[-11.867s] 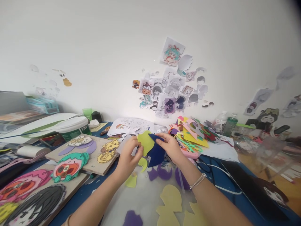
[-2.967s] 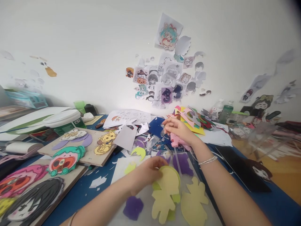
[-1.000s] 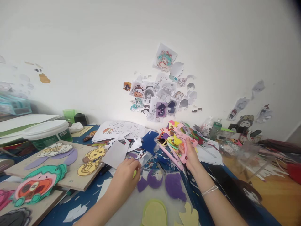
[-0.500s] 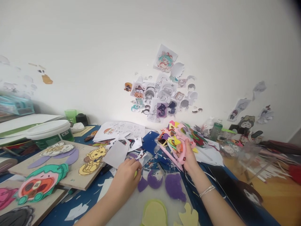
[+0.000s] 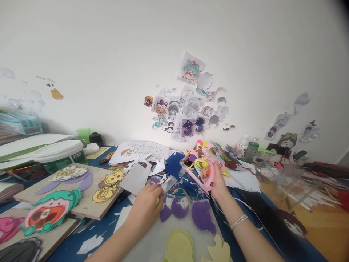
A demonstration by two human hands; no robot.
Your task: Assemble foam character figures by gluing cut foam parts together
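Head view: the left hand (image 5: 149, 198) has its fingers curled down, pinching a small yellow-green flat cutout (image 5: 157, 201), most of which the fingers hide. The right hand (image 5: 218, 182) is wrapped around a curved pink plastic tool with a small dark switch (image 5: 211, 176), well apart from the left hand and above the desk; a silvery bracelet (image 5: 239, 221) circles its wrist.

Just beyond the left hand lies a plain white paper piece (image 5: 135, 178). Between the two forearms is a translucent whitish mat (image 5: 152, 242), bearing a round purple cutout (image 5: 180, 206), a larger purple cutout (image 5: 203, 217) to its right, and, nearer the body, a rounded pale yellow cutout (image 5: 178, 249) lying on a slightly larger yellow-green shape (image 5: 168, 240). Another pale yellow cutout (image 5: 218, 251) sits right of these, cut off by the lower edge.

Past the hands are a dark blue flat sheet (image 5: 173, 165) and a heap of multicoloured flat scraps (image 5: 200, 154). Farther left, a beige board (image 5: 89, 207) carries a yellow cat-shaped cutout (image 5: 108, 185), and behind it stands a white-lidded green tub (image 5: 61, 151). Paper drawings (image 5: 188, 105) cover part of the white wall (image 5: 114, 54).
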